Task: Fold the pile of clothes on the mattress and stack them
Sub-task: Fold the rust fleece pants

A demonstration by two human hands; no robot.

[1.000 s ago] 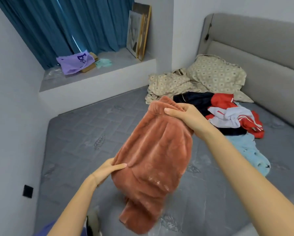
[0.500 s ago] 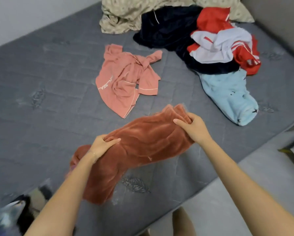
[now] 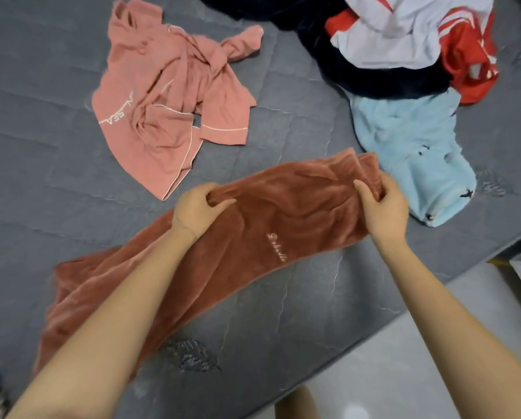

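Observation:
A rust-brown fleece garment (image 3: 286, 219) with small embroidered script lies stretched across the grey mattress (image 3: 41, 182). My left hand (image 3: 197, 210) grips its upper edge near the middle. My right hand (image 3: 383, 207) pinches its bunched end on the right. The garment's far left part spreads out under my left forearm. A crumpled pink pyjama top (image 3: 168, 107) lies beyond it. At the upper right sits the pile: a light blue fleece piece (image 3: 416, 152), a dark navy garment (image 3: 371, 77) and a red and white jacket (image 3: 434, 34).
The mattress edge runs diagonally at the lower right, with pale floor (image 3: 419, 358) beyond it. A leaf-pattern stitch (image 3: 192, 355) marks the mattress near the front. My leg shows at the bottom edge.
The brown garment went from being held up in the air to lying on the mattress, and it is now pulled out longer and flatter between my hands. The view has tilted down.

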